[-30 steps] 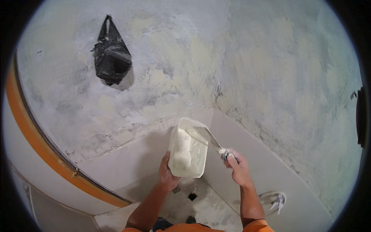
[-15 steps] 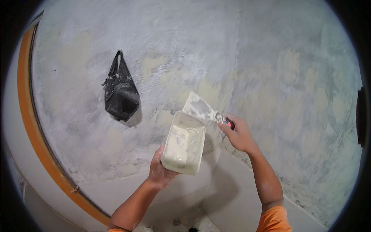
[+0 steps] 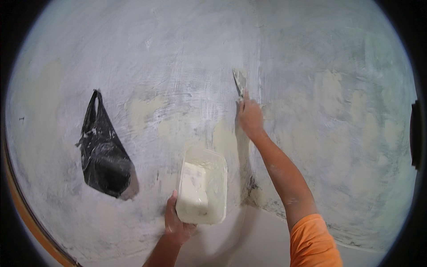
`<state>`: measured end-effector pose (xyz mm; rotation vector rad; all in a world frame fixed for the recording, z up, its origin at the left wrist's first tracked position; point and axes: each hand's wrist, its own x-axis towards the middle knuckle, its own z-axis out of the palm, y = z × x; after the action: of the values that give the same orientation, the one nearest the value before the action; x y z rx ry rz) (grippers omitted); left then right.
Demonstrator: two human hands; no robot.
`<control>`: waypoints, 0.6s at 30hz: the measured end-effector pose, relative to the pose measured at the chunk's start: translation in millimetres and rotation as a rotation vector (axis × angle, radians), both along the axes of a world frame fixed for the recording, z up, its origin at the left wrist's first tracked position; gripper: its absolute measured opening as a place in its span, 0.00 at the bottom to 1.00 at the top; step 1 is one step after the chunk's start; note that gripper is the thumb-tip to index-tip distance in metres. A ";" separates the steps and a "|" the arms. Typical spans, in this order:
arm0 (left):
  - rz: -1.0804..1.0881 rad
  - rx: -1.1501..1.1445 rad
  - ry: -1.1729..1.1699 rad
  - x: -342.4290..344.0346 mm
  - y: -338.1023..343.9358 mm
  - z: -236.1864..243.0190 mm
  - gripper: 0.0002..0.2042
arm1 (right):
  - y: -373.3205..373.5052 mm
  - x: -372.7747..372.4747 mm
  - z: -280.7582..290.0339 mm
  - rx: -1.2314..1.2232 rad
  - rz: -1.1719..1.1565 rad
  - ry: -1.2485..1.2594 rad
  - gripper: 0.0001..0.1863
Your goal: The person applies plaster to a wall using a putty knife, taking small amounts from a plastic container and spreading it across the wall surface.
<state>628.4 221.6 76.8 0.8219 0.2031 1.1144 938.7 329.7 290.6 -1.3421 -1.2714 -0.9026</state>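
Note:
My left hand [image 3: 177, 224] grips a white rectangular plastic tub [image 3: 218, 187] from its lower left, tilted so its inside faces me. Cream-coloured putty [image 3: 194, 189] lies in the tub in a thick, wet mass. Higher up and to the right, my right hand [image 3: 251, 116] is closed round a putty knife [image 3: 240, 82], whose handle is mostly hidden by the fingers. The knife's blade is against or very close to the grey plastered wall [image 3: 200, 58], near the inside corner, with putty on it.
A black plastic bag [image 3: 106, 155] with something bulky in it hangs on the wall at left. Cream patches [image 3: 331, 93] mark the right wall. Pale panels [image 3: 267, 227] run below the plaster. An orange-brown curved edge [image 3: 33, 227] shows at lower left.
My right hand has carried the putty knife from the tub's rim up to the wall by the corner. The view has shifted, so bag and edging sit lower and further left.

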 end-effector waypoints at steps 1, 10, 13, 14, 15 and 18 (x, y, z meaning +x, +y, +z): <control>0.156 0.110 0.050 1.4 9.5 -13.9 0.33 | 4.3 -15.7 -9.2 -0.070 -0.011 0.007 0.31; 0.091 0.253 -0.113 48.2 16.2 -8.4 0.28 | -48.1 22.5 -122.9 -0.475 -0.130 -0.107 0.36; -0.295 0.011 -0.335 61.4 20.2 -6.4 0.27 | -75.2 53.8 -125.6 -0.516 -0.101 -0.132 0.33; -0.299 0.007 -0.337 64.8 14.9 -7.2 0.27 | -82.8 65.3 -122.1 -0.494 -0.057 -0.173 0.31; -0.206 0.102 -0.234 68.5 12.0 -5.2 0.26 | -90.1 73.1 -112.8 -0.488 -0.060 -0.171 0.31; -0.024 0.247 -0.087 70.8 8.3 -4.4 0.26 | -98.1 75.2 -64.1 -0.395 -0.066 -0.229 0.24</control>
<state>699.2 229.9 72.4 0.9898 -0.0179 1.1638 1013.9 231.6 226.5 -1.6284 -1.6533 -0.8996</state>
